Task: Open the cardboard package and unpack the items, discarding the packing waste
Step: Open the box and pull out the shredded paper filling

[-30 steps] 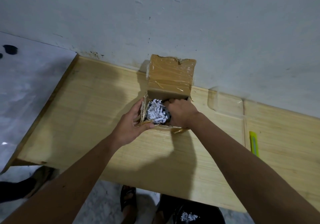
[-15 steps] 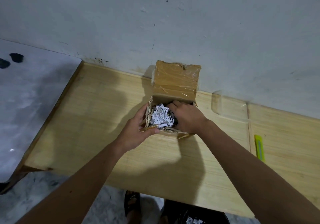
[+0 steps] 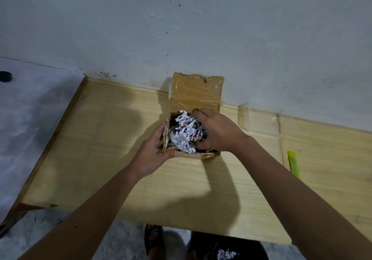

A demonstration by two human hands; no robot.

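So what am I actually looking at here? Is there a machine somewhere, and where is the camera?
There is no machine here: a person is unpacking with two bare hands. The one camera sits on their head and looks forward and down, so the arms reach in from the bottom of the picture.

On the wooden table, against the wall, stands a small cardboard box with its taped lid flipped up. It is stuffed with shredded white paper, the packing filler. The left hand grips the box's near left corner. The right hand reaches inside, fingers curled into the filling; what it holds is hidden.

A yellow utility knife lies on the table to the right. Below the table edge, a dark bin already holds some shreds.
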